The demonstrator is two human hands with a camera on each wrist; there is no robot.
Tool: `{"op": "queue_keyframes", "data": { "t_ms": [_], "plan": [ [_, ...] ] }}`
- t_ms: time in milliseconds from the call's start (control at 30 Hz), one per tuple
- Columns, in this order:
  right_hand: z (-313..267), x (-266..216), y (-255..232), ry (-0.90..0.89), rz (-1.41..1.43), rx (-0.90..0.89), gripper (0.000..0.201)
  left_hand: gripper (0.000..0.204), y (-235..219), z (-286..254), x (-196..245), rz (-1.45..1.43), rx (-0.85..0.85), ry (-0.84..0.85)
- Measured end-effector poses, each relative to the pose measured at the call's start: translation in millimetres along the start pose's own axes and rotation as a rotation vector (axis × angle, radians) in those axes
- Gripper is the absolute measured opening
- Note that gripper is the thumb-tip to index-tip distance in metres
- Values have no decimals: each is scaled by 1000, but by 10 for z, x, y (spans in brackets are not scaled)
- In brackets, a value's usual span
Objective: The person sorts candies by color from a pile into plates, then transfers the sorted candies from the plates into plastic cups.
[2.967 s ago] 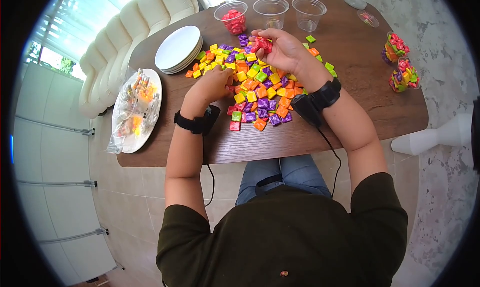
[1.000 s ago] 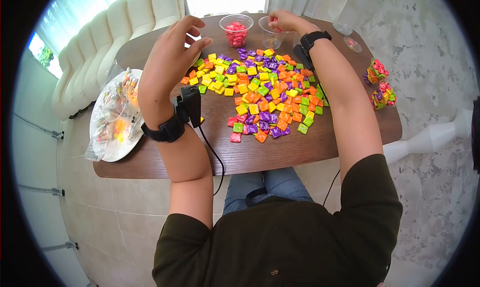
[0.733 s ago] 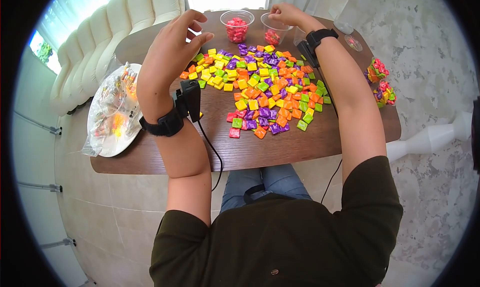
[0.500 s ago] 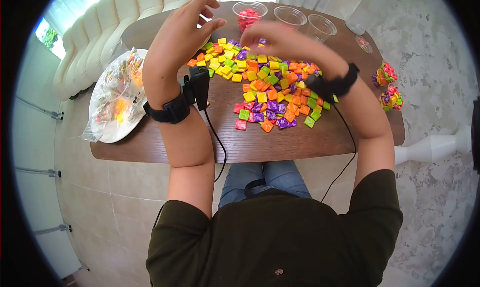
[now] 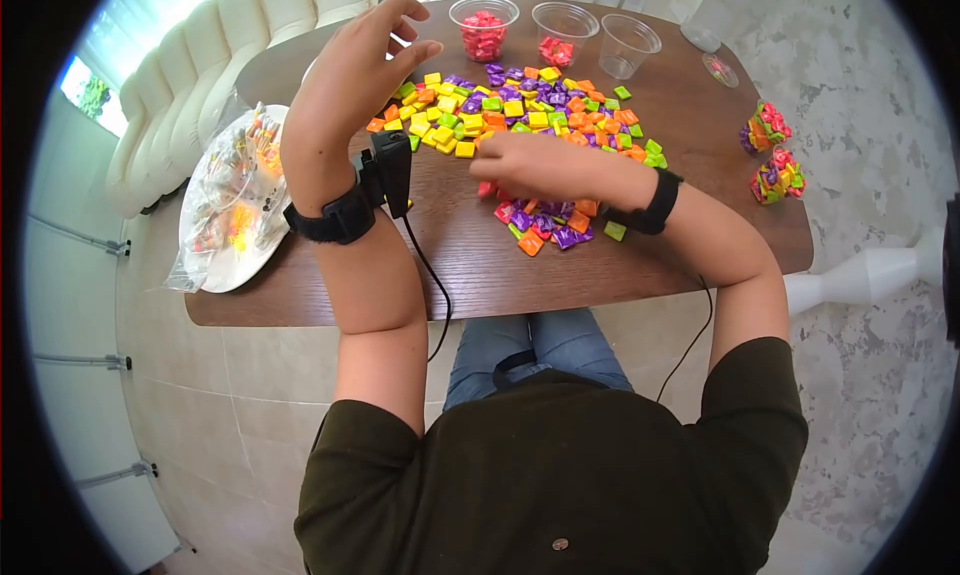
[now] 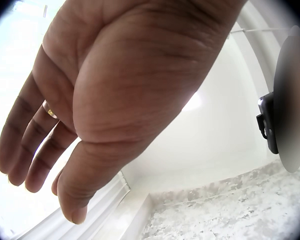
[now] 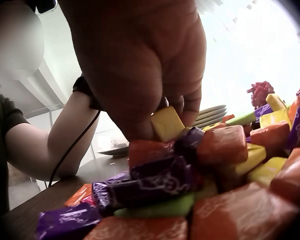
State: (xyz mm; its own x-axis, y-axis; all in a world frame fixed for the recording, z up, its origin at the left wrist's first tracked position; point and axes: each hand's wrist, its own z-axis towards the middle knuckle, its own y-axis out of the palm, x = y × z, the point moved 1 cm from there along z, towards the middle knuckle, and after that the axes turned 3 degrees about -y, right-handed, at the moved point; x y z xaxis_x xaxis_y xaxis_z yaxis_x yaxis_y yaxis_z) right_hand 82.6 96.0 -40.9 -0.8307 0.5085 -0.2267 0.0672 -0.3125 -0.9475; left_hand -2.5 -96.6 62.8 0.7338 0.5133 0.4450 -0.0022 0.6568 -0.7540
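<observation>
My left hand (image 5: 350,75) is raised over the table's left part, fingers loosely bent with nothing in them. In the left wrist view the left palm (image 6: 135,75) is bare. My right hand (image 5: 535,165) reaches down into the near left of a pile of wrapped candies (image 5: 545,120) in yellow, orange, green, purple and red. A red candy (image 5: 487,189) shows just under its fingers. In the right wrist view a yellow candy (image 7: 167,123) lies against the right hand (image 7: 140,65); the fingertips are hidden behind candies, so I cannot tell whether they pinch one.
At the back stand a clear cup (image 5: 483,15) well filled with red candies, a cup (image 5: 565,20) with a few red ones and a bare cup (image 5: 630,45). Two filled cups (image 5: 778,177) stand at the right. A white platter (image 5: 235,195) with plastic-wrapped things lies left.
My right hand carried red candies to the middle cup, let them go there, and came back to the pile's near left. My left hand left the pile and rose to the left.
</observation>
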Motion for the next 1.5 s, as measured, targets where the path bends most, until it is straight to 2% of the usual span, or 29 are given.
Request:
{"op": "queue_keyframes", "data": {
  "t_ms": [67,133,167,267,300,400,433,533,633,733,833,933,1067,1133,1233,1333,1467,1500],
  "plan": [
    [-61,226,-28,128,55,36,11,34,-2,0,-1,-2,-8,-6],
    [-143,356,-136,251,-5,18,9,34,-5,-1,-7,-6,-12,-6],
    [-197,389,-202,285,47,-46,8,33,-5,-9,5,0,-30,-33],
    [-315,476,-249,392,50,-25,8,31,4,1,50,2,-69,-92],
    [-283,418,-259,351,-138,28,12,31,12,3,56,-10,-78,-103],
    [-134,177,-279,223,-91,132,18,32,48,11,37,0,-87,-60],
    [-76,97,-260,249,-10,67,24,33,59,17,33,11,-87,-31],
    [69,-130,-132,418,109,-243,25,33,54,2,39,6,-108,-46],
    [32,-160,76,343,35,-238,25,33,41,-15,40,35,-94,-46],
    [-61,-157,118,286,-77,-140,24,34,62,-8,1,21,-102,-71],
    [-64,-129,79,246,-56,-194,25,34,81,-6,-1,34,-89,-38],
    [-81,-100,-16,291,60,-218,24,34,69,-5,30,-6,-109,-82],
    [-10,125,-172,299,94,138,25,34,41,-16,51,15,-113,-48],
    [27,255,-183,319,-10,200,23,35,64,-8,12,-1,-104,-61],
    [115,357,-25,331,-43,50,20,37,87,-6,7,9,-86,-22],
    [173,374,10,330,-58,-26,14,35,61,-8,37,11,-130,-76],
    [133,200,-194,328,-8,55,6,39,80,-6,-24,6,-98,-43],
    [104,135,-243,267,49,19,8,39,88,1,-31,8,-97,-37]
  ]
}}
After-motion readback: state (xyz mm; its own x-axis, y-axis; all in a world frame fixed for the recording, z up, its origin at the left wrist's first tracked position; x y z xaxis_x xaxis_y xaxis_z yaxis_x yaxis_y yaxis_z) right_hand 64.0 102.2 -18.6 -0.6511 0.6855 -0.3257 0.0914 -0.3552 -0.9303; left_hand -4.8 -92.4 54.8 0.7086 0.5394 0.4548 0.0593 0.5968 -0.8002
